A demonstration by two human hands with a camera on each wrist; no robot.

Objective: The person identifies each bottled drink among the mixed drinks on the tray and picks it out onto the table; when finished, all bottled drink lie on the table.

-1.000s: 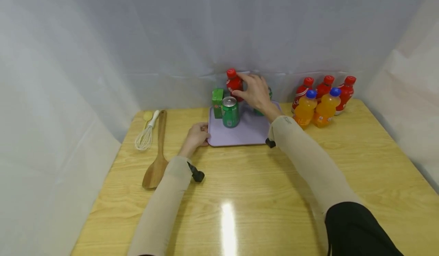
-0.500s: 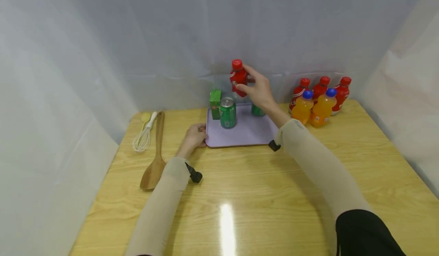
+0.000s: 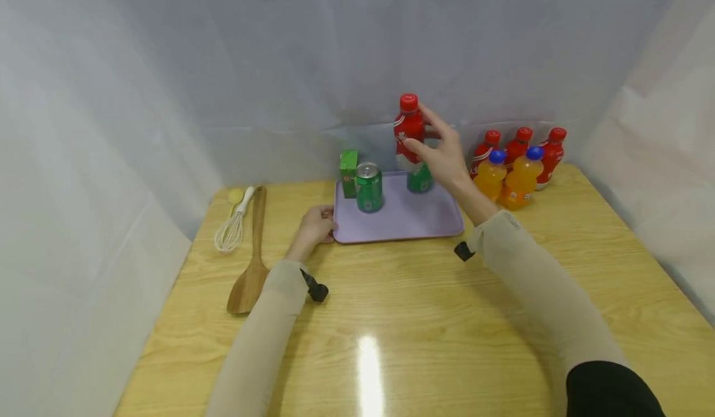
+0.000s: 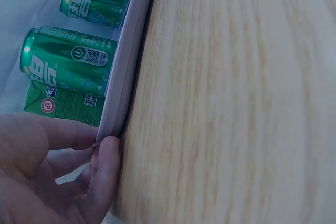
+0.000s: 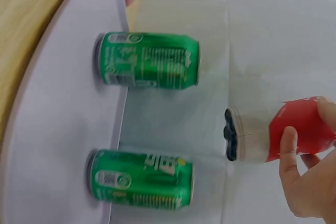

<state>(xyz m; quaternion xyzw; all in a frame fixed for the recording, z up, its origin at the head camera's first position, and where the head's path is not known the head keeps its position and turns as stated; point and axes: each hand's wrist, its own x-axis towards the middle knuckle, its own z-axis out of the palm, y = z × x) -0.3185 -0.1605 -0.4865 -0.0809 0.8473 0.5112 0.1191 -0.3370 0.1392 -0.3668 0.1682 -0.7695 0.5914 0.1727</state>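
Note:
My right hand point(image 3: 447, 157) grips a red-capped bottle point(image 3: 409, 128) with a red label, held upright above the back of the purple tray point(image 3: 399, 224). Its pale base shows raised off the tray in the right wrist view. At the tray's left edge, my left hand point(image 3: 315, 226) pinches the rim between thumb and fingers. On the tray stand a green can point(image 3: 369, 188) at the left and a second green can point(image 3: 420, 180) behind the bottle, partly covered by it. A green carton point(image 3: 349, 174) stands in the back left corner.
Several bottles stand right of the tray: red-capped ones point(image 3: 552, 156) behind and orange ones with blue caps point(image 3: 522, 178) in front. To the left lie a wooden spatula point(image 3: 249, 283), a whisk point(image 3: 230, 231) and a small yellow utensil point(image 3: 235, 195). A white sheet point(image 3: 301, 63) hangs behind.
My right hand has raised the red-capped bottle off the tray and carried it to the right. My left hand has stayed at the tray's left edge.

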